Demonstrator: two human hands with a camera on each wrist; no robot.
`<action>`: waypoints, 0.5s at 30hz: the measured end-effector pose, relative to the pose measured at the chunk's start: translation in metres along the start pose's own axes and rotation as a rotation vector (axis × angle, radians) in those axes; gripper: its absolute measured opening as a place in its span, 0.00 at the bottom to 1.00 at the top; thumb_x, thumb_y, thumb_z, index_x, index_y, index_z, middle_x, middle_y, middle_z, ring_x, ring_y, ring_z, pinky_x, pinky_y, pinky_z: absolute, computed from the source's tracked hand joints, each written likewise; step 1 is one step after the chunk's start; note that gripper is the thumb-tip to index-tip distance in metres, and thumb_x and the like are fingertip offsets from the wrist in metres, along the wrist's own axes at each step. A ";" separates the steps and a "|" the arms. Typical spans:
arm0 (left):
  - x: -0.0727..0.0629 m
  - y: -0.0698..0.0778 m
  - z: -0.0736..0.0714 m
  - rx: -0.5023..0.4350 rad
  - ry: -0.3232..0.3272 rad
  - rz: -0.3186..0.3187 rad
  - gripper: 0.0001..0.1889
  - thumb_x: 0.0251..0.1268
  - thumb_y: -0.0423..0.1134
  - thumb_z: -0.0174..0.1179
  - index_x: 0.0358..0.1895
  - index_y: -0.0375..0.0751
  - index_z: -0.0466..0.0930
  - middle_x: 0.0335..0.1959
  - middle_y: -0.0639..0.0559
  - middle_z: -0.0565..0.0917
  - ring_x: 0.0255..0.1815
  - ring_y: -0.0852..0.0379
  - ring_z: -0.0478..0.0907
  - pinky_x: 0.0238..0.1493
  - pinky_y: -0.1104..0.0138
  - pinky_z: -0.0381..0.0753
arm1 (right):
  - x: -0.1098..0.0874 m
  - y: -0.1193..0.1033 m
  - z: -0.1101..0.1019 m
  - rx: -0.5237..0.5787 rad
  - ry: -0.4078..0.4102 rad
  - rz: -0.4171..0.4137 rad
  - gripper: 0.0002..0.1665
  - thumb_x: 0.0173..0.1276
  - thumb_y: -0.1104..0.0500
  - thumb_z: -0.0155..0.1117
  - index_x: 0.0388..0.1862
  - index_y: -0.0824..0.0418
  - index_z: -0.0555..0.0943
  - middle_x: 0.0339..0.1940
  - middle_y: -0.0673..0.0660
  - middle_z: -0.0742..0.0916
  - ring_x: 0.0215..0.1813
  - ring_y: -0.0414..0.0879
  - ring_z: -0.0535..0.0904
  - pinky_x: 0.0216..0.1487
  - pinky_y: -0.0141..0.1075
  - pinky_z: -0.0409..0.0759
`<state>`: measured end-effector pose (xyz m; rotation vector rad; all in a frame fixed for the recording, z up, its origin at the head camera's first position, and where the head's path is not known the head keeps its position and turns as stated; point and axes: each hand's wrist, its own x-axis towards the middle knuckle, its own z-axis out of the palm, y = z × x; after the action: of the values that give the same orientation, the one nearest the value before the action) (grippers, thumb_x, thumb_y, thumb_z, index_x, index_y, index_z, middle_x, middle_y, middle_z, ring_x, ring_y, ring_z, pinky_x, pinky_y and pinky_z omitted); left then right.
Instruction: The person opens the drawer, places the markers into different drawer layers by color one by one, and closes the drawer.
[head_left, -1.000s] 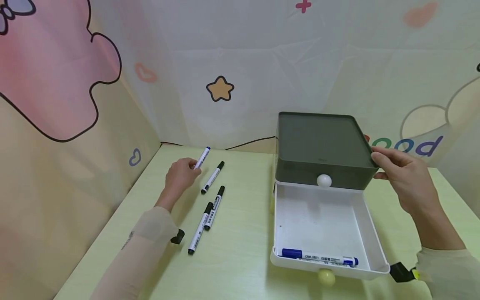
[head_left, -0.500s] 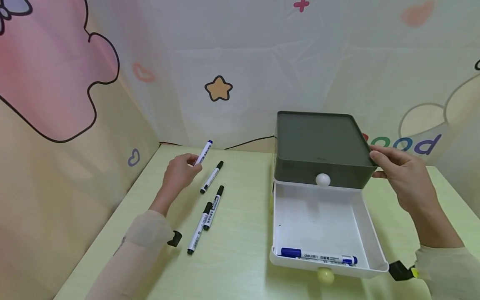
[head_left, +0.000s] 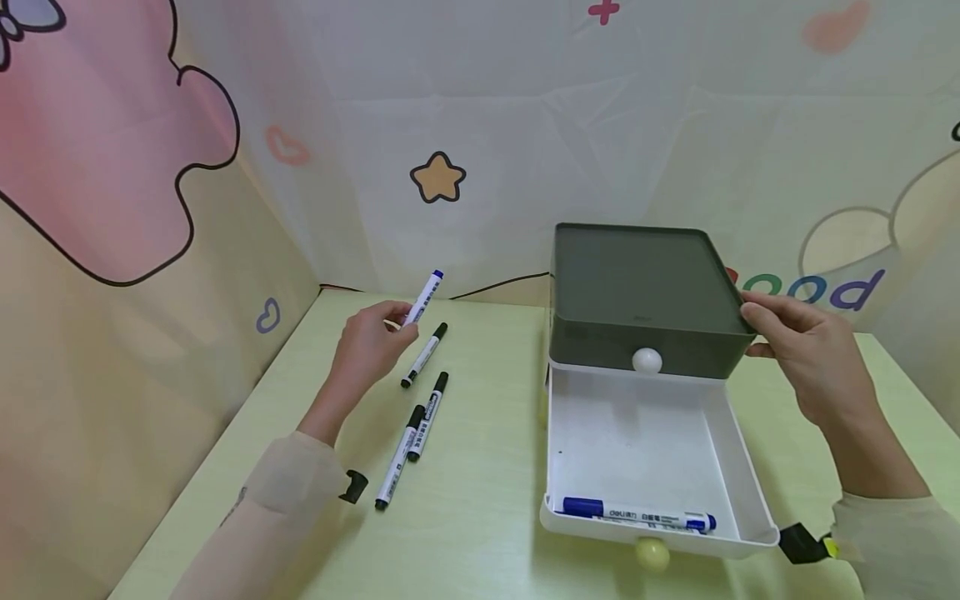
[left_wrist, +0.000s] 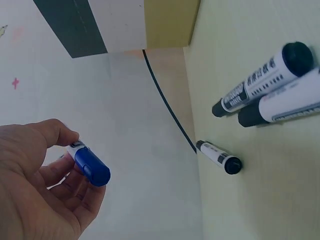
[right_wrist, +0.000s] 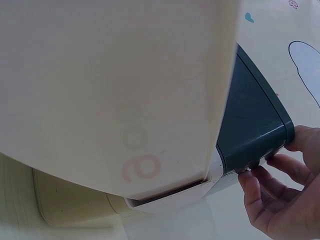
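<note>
My left hand (head_left: 372, 343) pinches a blue-capped whiteboard marker (head_left: 426, 296) between thumb and fingers, raised above the table's far left. In the left wrist view, the blue cap (left_wrist: 95, 170) points toward the camera. My right hand (head_left: 817, 362) grips the right front edge of a drawer box (head_left: 637, 279) with a dark green top, its thumb on the top rim. A white drawer (head_left: 633, 425) stands pulled out below the green tier. Along its front wall lies a blue whiteboard marker (head_left: 645, 512); whether a second lies under it, I cannot tell.
Left of the box, several black-capped markers lie on the table: one alone (head_left: 424, 356), and a touching pair, the upper (head_left: 428, 417) and the lower (head_left: 400, 458). A dark cable (head_left: 501, 285) runs along the printed backdrop (head_left: 510, 167). The drawer's round yellow knob (head_left: 652, 554) juts toward me.
My left hand has lifted the blue-capped marker higher and carried it slightly to the right. The right hand keeps its hold on the box, and the drawer has not moved.
</note>
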<state>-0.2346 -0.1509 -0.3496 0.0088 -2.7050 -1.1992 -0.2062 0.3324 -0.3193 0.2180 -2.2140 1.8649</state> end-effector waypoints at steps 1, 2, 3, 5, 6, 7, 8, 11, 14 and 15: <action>-0.001 0.002 0.000 -0.004 0.003 0.008 0.18 0.70 0.37 0.61 0.60 0.38 0.83 0.46 0.46 0.85 0.35 0.50 0.78 0.25 0.65 0.69 | 0.000 0.000 0.000 -0.005 -0.001 0.001 0.18 0.77 0.59 0.64 0.62 0.56 0.86 0.45 0.42 0.86 0.42 0.33 0.82 0.37 0.23 0.81; -0.002 0.003 -0.001 -0.005 0.005 0.015 0.17 0.70 0.37 0.61 0.60 0.38 0.83 0.45 0.46 0.85 0.35 0.51 0.78 0.25 0.65 0.69 | 0.000 -0.001 0.000 -0.008 -0.002 0.001 0.18 0.77 0.59 0.64 0.63 0.56 0.86 0.45 0.42 0.85 0.42 0.33 0.82 0.37 0.23 0.81; -0.003 0.005 -0.001 -0.006 0.006 0.021 0.17 0.70 0.37 0.61 0.60 0.38 0.83 0.45 0.46 0.85 0.35 0.51 0.79 0.25 0.65 0.69 | -0.001 -0.001 0.001 -0.011 -0.002 0.003 0.18 0.77 0.58 0.63 0.63 0.56 0.86 0.45 0.42 0.85 0.42 0.33 0.82 0.38 0.23 0.81; -0.005 0.008 -0.002 -0.012 0.008 0.033 0.17 0.70 0.37 0.61 0.59 0.38 0.83 0.45 0.47 0.85 0.36 0.51 0.79 0.24 0.65 0.70 | -0.001 -0.001 0.000 -0.021 -0.002 0.005 0.18 0.78 0.58 0.63 0.63 0.56 0.85 0.45 0.42 0.85 0.42 0.33 0.82 0.38 0.23 0.81; -0.006 0.010 -0.002 -0.014 0.008 0.039 0.17 0.70 0.37 0.61 0.59 0.38 0.83 0.45 0.47 0.85 0.37 0.51 0.79 0.24 0.65 0.70 | -0.001 -0.001 0.000 -0.018 -0.003 0.006 0.18 0.78 0.58 0.63 0.63 0.56 0.85 0.45 0.42 0.85 0.42 0.33 0.82 0.38 0.23 0.81; -0.007 0.011 -0.002 -0.016 0.010 0.045 0.17 0.70 0.36 0.61 0.59 0.38 0.83 0.45 0.47 0.85 0.37 0.51 0.79 0.25 0.65 0.70 | -0.001 -0.001 0.000 -0.022 -0.003 0.007 0.18 0.78 0.58 0.63 0.63 0.56 0.85 0.45 0.42 0.85 0.42 0.33 0.82 0.38 0.23 0.81; -0.008 0.013 -0.003 -0.018 0.011 0.049 0.17 0.70 0.36 0.61 0.59 0.38 0.84 0.45 0.47 0.85 0.37 0.51 0.80 0.25 0.65 0.70 | -0.001 -0.001 0.000 -0.018 -0.004 0.008 0.18 0.78 0.58 0.63 0.63 0.56 0.85 0.45 0.42 0.85 0.42 0.33 0.82 0.38 0.23 0.81; -0.011 0.016 -0.003 -0.026 0.016 0.066 0.16 0.70 0.36 0.61 0.59 0.38 0.84 0.45 0.47 0.85 0.39 0.51 0.80 0.27 0.64 0.71 | -0.001 0.000 0.000 0.008 -0.004 0.008 0.17 0.77 0.58 0.64 0.62 0.56 0.86 0.45 0.43 0.85 0.42 0.33 0.82 0.38 0.23 0.81; -0.013 0.019 -0.004 -0.034 0.021 0.078 0.16 0.70 0.36 0.62 0.58 0.39 0.84 0.45 0.47 0.85 0.40 0.51 0.81 0.29 0.63 0.72 | 0.000 0.000 0.000 0.021 -0.003 0.006 0.17 0.77 0.59 0.64 0.62 0.56 0.86 0.45 0.43 0.85 0.42 0.33 0.83 0.37 0.23 0.81; -0.014 0.020 -0.004 -0.035 0.021 0.081 0.16 0.70 0.36 0.62 0.58 0.39 0.84 0.45 0.47 0.85 0.40 0.51 0.81 0.30 0.63 0.72 | 0.000 0.000 0.001 0.022 -0.002 0.006 0.17 0.77 0.59 0.64 0.62 0.56 0.86 0.45 0.43 0.85 0.42 0.33 0.83 0.37 0.23 0.81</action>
<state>-0.2189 -0.1393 -0.3350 -0.0910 -2.6384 -1.2161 -0.2059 0.3318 -0.3195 0.2177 -2.1988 1.8929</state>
